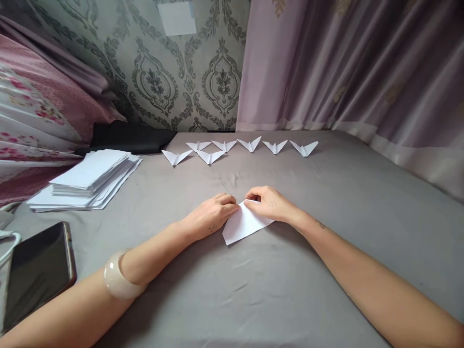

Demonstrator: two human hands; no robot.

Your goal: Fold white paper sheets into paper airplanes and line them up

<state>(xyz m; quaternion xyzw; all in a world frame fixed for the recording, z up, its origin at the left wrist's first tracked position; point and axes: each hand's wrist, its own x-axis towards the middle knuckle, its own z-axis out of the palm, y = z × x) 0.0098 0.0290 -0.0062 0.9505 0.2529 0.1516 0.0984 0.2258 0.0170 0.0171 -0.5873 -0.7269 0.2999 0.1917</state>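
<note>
paper stack (90,179), phone (38,270), folded planes (250,144)

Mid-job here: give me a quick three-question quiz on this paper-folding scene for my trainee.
1. True or false: both hands touch the white sheet on the grey cloth.
2. How many folded paper shapes lie in the far row?
3. Which lies nearest the left forearm: A the dark phone, B the paper stack, C the curtain?

Key
1. True: the left hand and the right hand both pinch the sheet's upper edge with their fingers.
2. Seven.
3. A, the phone, beside the arm with the pale bangle.
</note>
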